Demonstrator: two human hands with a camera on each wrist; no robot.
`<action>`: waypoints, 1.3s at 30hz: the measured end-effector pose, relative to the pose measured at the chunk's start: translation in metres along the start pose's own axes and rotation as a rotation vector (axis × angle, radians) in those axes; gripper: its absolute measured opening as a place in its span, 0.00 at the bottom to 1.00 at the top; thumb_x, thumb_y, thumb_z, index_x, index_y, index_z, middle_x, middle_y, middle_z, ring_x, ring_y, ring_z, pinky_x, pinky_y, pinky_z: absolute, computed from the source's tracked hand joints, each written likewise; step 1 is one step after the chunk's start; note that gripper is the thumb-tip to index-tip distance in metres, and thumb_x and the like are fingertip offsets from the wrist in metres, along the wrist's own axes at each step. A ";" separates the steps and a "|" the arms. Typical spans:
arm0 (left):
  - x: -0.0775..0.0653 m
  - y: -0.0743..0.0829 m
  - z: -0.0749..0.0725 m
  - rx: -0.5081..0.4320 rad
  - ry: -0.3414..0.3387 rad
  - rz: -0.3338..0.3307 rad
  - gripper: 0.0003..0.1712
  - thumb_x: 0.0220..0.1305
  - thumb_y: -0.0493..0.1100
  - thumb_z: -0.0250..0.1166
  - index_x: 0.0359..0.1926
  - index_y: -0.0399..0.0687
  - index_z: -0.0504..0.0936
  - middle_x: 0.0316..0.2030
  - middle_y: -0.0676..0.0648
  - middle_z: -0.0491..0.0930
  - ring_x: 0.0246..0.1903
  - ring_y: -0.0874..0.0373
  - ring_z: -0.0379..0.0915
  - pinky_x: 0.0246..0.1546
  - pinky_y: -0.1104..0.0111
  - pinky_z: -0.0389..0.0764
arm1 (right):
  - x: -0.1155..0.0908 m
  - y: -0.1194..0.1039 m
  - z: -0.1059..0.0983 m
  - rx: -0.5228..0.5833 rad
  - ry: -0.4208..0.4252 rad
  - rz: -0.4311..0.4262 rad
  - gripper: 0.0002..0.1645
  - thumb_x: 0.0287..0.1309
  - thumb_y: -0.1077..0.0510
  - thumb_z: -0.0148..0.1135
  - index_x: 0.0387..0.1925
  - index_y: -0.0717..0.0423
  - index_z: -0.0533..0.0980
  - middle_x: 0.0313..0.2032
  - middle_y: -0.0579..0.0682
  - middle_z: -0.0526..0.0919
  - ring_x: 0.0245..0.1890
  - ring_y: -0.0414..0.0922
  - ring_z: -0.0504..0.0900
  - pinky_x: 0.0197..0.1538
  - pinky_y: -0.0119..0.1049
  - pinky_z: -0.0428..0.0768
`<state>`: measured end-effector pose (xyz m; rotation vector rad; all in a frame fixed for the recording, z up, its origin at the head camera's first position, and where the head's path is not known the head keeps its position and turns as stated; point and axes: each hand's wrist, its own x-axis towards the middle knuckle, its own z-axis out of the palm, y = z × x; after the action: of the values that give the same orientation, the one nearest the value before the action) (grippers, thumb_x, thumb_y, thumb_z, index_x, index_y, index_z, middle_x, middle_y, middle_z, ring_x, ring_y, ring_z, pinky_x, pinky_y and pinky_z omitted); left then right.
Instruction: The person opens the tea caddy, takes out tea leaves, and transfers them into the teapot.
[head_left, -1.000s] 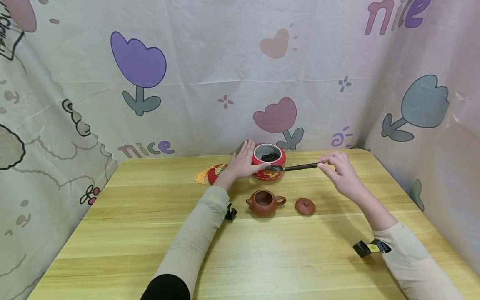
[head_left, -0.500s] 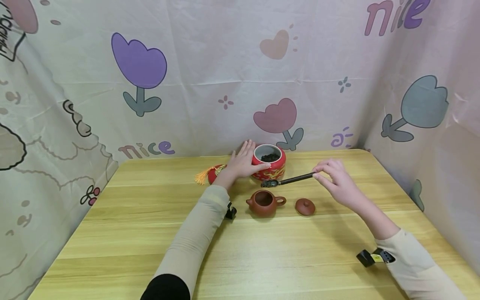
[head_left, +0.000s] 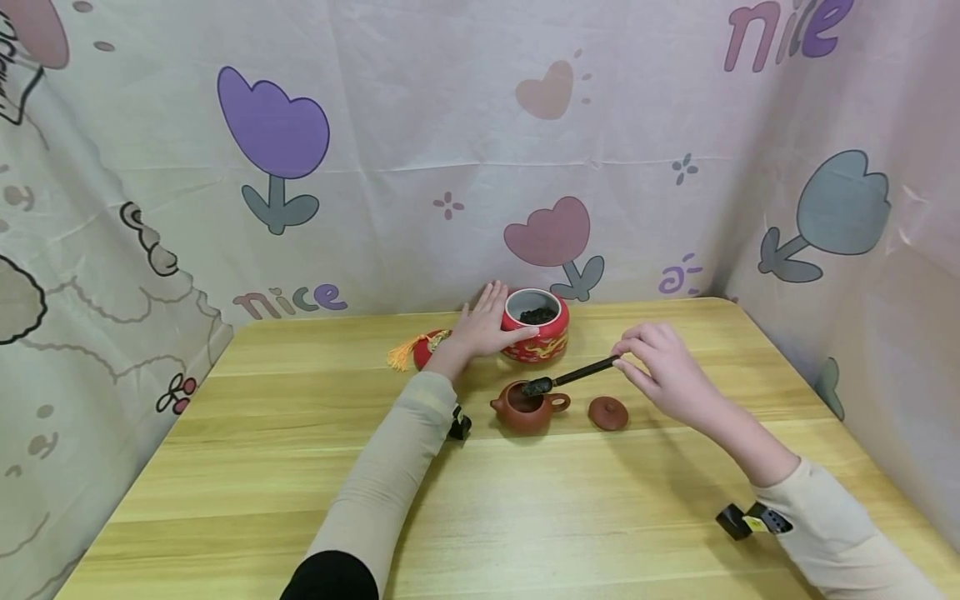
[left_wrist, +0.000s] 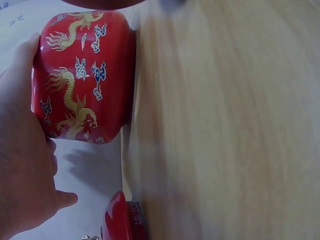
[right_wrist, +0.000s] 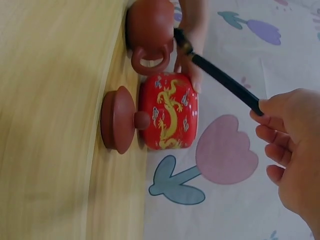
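My right hand [head_left: 664, 372] pinches the dark handle end of a tea scoop [head_left: 581, 372] between thumb and fingertips. The scoop's loaded head dips at the mouth of a brown clay teapot [head_left: 525, 419], tilted down to the left. Against the left side of a red jar [head_left: 537, 347] rests my left hand [head_left: 480, 330], fingers straight and thumb along the front near the rim. Dark tea leaves [head_left: 538, 316] lie inside the jar. In the left wrist view, gold dragons decorate the jar's wall [left_wrist: 85, 75].
The teapot's lid [head_left: 608, 413] lies right of the pot, knob up. A red lid [head_left: 424, 353] with an orange tassel [head_left: 405, 355] sits left of the jar, partly behind the left wrist. A printed cloth [head_left: 420, 125] hangs behind the wooden table [head_left: 300, 467].
My right hand has brought the scoop from in front of the jar down and toward me to the teapot's mouth, its head now tilted lower. The left hand has stayed on the jar.
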<state>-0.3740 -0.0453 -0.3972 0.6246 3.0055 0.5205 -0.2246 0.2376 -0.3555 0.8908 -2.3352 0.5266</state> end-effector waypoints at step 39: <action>0.001 -0.001 0.004 -0.026 0.021 0.000 0.69 0.49 0.88 0.43 0.78 0.50 0.35 0.79 0.48 0.33 0.78 0.53 0.25 0.73 0.39 0.44 | -0.001 -0.020 0.006 -0.465 0.132 -0.560 0.24 0.74 0.67 0.34 0.46 0.61 0.80 0.45 0.56 0.80 0.44 0.52 0.75 0.44 0.41 0.74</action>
<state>-0.3750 -0.0448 -0.4015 0.6209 3.0135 0.5684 -0.2119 0.2205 -0.3582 1.1644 -1.8507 -0.1791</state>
